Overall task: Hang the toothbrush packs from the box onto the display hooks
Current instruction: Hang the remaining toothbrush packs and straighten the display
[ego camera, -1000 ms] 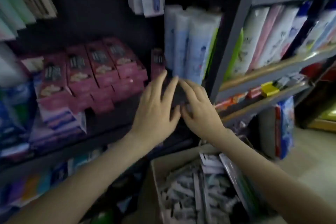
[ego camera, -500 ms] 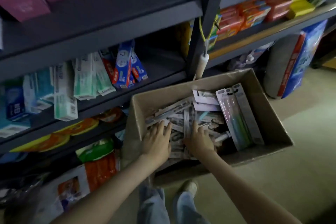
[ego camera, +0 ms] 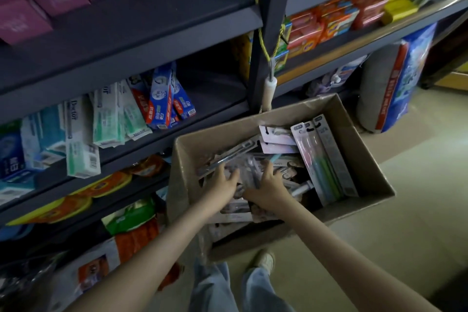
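An open cardboard box (ego camera: 364, 159) stands on the floor in front of the shelving, full of loose toothbrush packs (ego camera: 321, 159). Some packs lie in a grey jumble on the left; longer ones with pastel brushes lean along the right side. Both my hands are down in the jumble. My left hand (ego camera: 224, 183) curls its fingers over a clump of packs near the middle. My right hand (ego camera: 269, 185) lies right beside it, its fingers closed round the same clump of packs (ego camera: 247, 168). No display hooks are in view.
Dark metal shelves (ego camera: 152, 40) run along the left and back, holding toothpaste cartons (ego camera: 162, 101), pink boxes and soap bars. A shelf post (ego camera: 266, 33) with a yellow cord rises just behind the box. A large blue bag (ego camera: 400, 78) leans at the right. My feet stand below the box.
My hands left the upper shelf and dropped into the box as my view swung down. Since half a second ago their fingers have curled in on packs between them.
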Demonstrator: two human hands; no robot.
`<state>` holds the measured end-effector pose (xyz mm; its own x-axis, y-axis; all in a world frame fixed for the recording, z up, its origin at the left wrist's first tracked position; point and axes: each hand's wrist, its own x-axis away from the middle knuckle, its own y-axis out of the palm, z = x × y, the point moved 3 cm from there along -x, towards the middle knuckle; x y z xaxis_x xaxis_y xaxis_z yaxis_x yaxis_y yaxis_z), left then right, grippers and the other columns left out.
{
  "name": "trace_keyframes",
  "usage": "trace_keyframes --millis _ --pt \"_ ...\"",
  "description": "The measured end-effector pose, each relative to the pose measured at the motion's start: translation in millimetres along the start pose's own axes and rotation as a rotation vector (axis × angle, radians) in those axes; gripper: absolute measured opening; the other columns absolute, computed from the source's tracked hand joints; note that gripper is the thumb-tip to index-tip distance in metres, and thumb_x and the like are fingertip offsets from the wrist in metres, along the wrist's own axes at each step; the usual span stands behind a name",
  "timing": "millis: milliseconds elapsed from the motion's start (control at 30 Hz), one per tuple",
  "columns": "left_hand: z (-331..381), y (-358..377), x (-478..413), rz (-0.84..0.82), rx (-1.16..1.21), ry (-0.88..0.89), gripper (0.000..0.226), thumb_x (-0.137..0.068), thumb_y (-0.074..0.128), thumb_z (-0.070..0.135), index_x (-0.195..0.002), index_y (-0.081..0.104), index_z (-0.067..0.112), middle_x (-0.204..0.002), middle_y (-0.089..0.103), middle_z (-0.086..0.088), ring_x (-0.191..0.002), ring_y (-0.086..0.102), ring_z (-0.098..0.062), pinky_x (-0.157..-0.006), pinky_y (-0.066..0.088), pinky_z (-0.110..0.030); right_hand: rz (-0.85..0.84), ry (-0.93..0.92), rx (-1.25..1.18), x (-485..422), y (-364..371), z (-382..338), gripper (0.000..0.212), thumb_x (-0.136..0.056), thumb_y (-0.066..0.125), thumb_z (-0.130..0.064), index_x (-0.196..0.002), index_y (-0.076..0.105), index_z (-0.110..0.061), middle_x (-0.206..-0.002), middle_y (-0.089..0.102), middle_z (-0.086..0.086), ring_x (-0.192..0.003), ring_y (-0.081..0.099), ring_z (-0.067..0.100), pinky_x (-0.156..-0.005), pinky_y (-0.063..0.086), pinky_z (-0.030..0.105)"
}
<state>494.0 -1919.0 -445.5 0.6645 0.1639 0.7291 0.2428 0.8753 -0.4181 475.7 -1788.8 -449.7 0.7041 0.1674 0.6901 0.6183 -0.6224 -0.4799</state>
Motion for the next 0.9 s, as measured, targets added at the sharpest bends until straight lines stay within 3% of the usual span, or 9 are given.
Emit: trace_keyframes --millis 100,200,367,467,567,633,700,800,900 --pt "5 -8 10 -0.041 0.171 -0.083 0.066 -0.1 0.043 0.041 -0.153 0.009 0.024 -0.142 0.043 -0.006 -0.076 0.051 -0.008 -0.077 0.051 -0.032 -0.021 -0.022 -0.168 17 -1 -5 0.076 -0.079 0.07 -0.022 -0.136 0.021 -0.012 -0.133 0.036 0.014 -0.121 0.045 0.032 -0.079 0.044 0.03" --pt "7 -10 20 -0.107 0.344 -0.132 0.052 -0.1 0.048 0.029 -0.147 0.029 0.019 -0.137 0.05 -0.005 -0.11 0.057 -0.024 -0.094 0.05 -0.039 0.105 -0.191 -0.231 28 3 -15 0.075 -0.078 0.07 -0.01 -0.135 0.022 -0.005 -0.128 0.033 0.011 -0.124 0.036 0.028 -0.089 0.035 0.025" --pt "16 -25 27 -0.023 0.54 -0.074 0.024 -0.095 0.057 0.029 -0.116 0.056 0.018 -0.104 0.064 -0.003 -0.09 0.059 -0.016 -0.07 0.048 -0.03 0.297 -0.564 0.002 44 18 -43 0.069 -0.075 0.064 -0.02 -0.132 0.036 0.008 -0.119 0.042 0.02 -0.107 0.043 0.035 -0.09 0.04 0.037" --pt "9 -31 23 0.05 0.591 -0.102 0.031 -0.089 0.065 0.033 -0.116 0.059 0.017 -0.1 0.066 -0.004 -0.09 0.063 -0.018 -0.077 0.053 -0.033 0.26 -0.684 0.046 39 19 -54 0.063 -0.084 0.044 -0.039 -0.132 0.042 0.001 -0.124 0.043 0.012 -0.11 0.038 0.018 -0.099 0.034 0.028" --pt "3 -38 26 -0.018 0.697 -0.173 0.031 -0.088 0.066 0.037 -0.111 0.065 0.017 -0.099 0.069 -0.006 -0.093 0.065 -0.02 -0.087 0.053 -0.036 0.167 -0.766 0.02 33 16 -57 0.034 -0.097 0.041 -0.026 -0.129 0.044 -0.013 -0.126 0.049 0.005 -0.108 0.045 0.009 -0.093 0.034 0.012" --pt "2 -49 28 -0.028 0.618 -0.14 0.038 -0.084 0.069 0.04 -0.113 0.062 0.016 -0.097 0.066 -0.002 -0.086 0.063 -0.015 -0.073 0.052 -0.029 0.114 -0.716 -0.181 24 8 -55 0.027 -0.098 0.041 -0.016 -0.124 0.038 -0.024 -0.114 0.054 -0.001 -0.101 0.053 0.009 -0.085 0.042 0.017" --pt "1 -64 31 0.006 0.414 -0.031 0.041 -0.083 0.07 0.04 -0.114 0.053 0.019 -0.095 0.059 0.006 -0.078 0.055 -0.004 -0.06 0.042 -0.02 0.233 -0.655 -0.119 1 3 -43 0.03 -0.097 0.042 -0.018 -0.126 0.039 -0.015 -0.114 0.054 0.004 -0.106 0.052 0.02 -0.089 0.043 0.03" --pt "-8 -92 40 0.173 0.002 0.156 0.04 -0.084 0.07 0.039 -0.109 0.045 0.02 -0.091 0.055 0.008 -0.073 0.053 -0.003 -0.051 0.042 -0.014 0.3 -0.542 0.441 -47 10 -31 0.046 -0.093 0.048 -0.015 -0.136 0.036 -0.001 -0.13 0.046 0.016 -0.12 0.04 0.034 -0.101 0.035 0.042" --pt "-25 -116 46 0.399 -0.367 0.233 0.042 -0.086 0.063 0.046 -0.108 0.038 0.02 -0.077 0.056 0.004 -0.062 0.057 -0.016 -0.044 0.041 -0.03 0.17 -0.469 0.803 -86 31 -26 0.06 -0.097 0.045 -0.024 -0.148 0.018 -0.008 -0.151 0.026 0.011 -0.137 0.024 0.029 -0.113 0.019 0.04"
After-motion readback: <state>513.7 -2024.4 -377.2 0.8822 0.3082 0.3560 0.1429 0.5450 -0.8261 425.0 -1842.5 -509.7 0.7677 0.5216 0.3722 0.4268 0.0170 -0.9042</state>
